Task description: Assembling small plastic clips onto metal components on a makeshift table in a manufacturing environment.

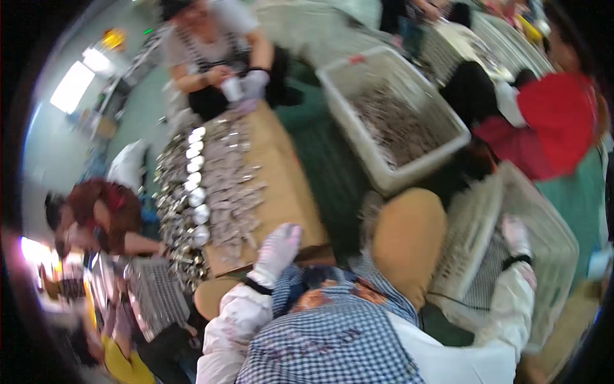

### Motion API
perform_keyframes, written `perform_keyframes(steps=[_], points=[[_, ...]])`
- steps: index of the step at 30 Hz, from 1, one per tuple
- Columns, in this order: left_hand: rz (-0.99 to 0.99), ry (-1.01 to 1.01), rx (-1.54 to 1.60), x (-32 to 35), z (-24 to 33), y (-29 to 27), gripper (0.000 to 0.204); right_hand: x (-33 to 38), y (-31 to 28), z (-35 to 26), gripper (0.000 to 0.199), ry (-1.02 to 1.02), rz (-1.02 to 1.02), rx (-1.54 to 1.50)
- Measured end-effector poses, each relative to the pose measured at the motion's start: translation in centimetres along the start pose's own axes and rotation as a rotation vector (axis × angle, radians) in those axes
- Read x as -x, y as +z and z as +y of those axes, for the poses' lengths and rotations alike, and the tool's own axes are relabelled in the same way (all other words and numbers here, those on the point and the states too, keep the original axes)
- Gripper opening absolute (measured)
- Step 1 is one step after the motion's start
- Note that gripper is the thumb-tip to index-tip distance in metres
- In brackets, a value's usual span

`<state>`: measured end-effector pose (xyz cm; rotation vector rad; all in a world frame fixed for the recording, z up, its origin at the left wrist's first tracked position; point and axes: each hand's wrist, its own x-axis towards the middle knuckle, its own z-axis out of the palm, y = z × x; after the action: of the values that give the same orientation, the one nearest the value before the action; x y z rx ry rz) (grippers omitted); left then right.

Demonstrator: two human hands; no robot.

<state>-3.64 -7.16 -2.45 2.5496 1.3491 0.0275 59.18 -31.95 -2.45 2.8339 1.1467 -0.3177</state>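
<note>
My left hand (277, 251), in a whitish-pink glove, is over the near edge of a brown board (278, 160). Its fingers are bunched and blurred, and whatever they may hold is hidden. Rows of small greyish parts (236, 192) cover the board beside it, with round shiny metal pieces (196, 173) lined up further left. My right hand (517, 238), also gloved, reaches into a white plastic crate (543, 224) on my right. Its fingers look stretched out, with nothing visible in them, though blur softens the detail.
A large white tub (396, 115) holding many small brownish parts stands ahead to the right. A person (220, 57) with gloved hands sits at the board's far end, holding a white object. Someone in red (550, 128) is at the right; other people work at the left.
</note>
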Motion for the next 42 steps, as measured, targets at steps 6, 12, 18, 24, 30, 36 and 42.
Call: perform_keyframes(steps=[6,12,18,24,30,36,42], points=[[-0.142,-0.231,0.585,-0.6,3.0,-5.8,0.037,-1.3,-17.5,-19.0,0.049,-0.503,0.231,-1.083],[0.007,-0.196,0.834,-0.8,2.1,-13.5,0.034,5.1,-17.6,-42.3,0.022,-1.282,-0.055,-1.233],[-0.064,-0.423,0.942,-2.9,1.9,-13.5,0.040,5.7,-9.1,-51.7,0.027,-1.217,-0.248,-1.088],[-0.071,-0.447,1.136,-6.9,0.4,-12.5,0.048,4.8,-5.8,-51.7,0.035,-1.075,-0.344,-0.755],[0.001,-0.503,1.234,-13.9,-2.4,-15.2,0.056,5.6,-6.5,-51.7,0.035,-1.160,-0.243,-0.551],[0.032,-0.500,1.404,-17.6,-4.1,-14.9,0.059,6.3,-6.4,-51.1,0.040,-1.226,-0.278,-0.309],[0.051,-0.551,1.519,-19.1,-5.3,-13.6,0.057,6.5,-6.4,-51.1,0.037,-1.245,-0.343,-0.260]])
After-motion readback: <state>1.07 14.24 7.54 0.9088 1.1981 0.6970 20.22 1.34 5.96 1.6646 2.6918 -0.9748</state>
